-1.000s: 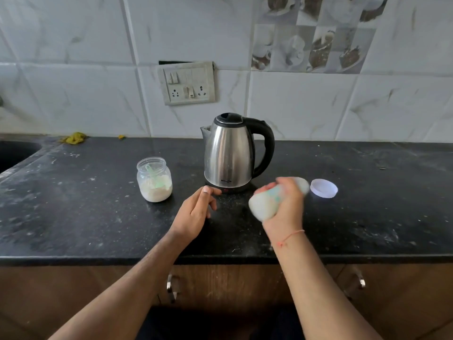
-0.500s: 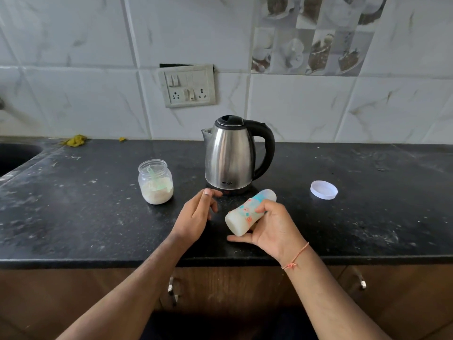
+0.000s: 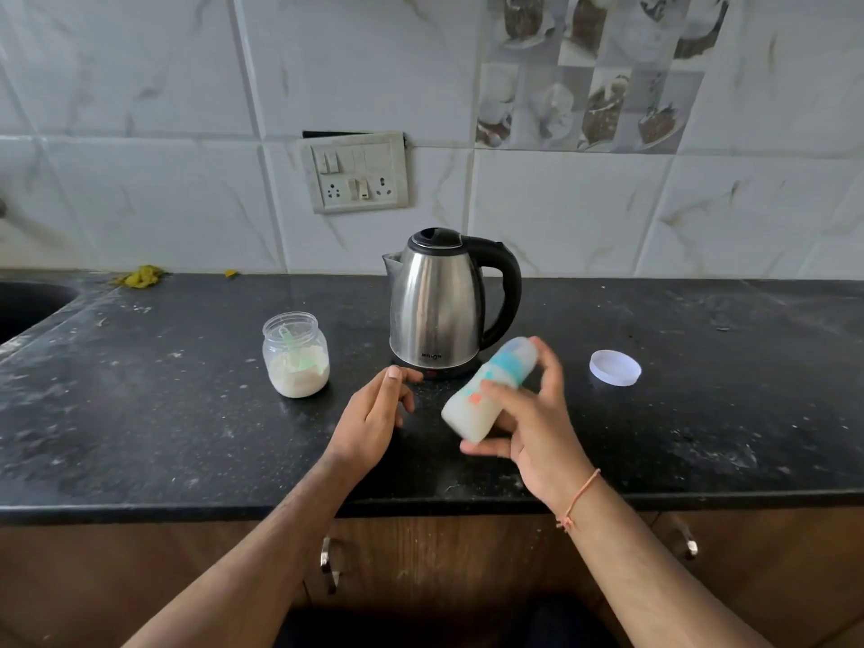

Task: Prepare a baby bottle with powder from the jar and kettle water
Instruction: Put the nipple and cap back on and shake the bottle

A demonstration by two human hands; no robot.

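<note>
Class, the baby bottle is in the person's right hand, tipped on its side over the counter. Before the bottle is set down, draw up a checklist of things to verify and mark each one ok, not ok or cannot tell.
1. Right hand has a firm hold on the baby bottle: ok, fingers wrap it.
2. Bottle holds mixed milky liquid: ok, the contents look white.
3. Bottle cap sealed tight: cannot tell, the top is blurred.
4. Left hand free to help: ok, it holds nothing.
5. Powder jar closed: not ok, it stands open with its scoop inside, and its lid lies right of the kettle.
6. Kettle lid shut: ok.
</note>
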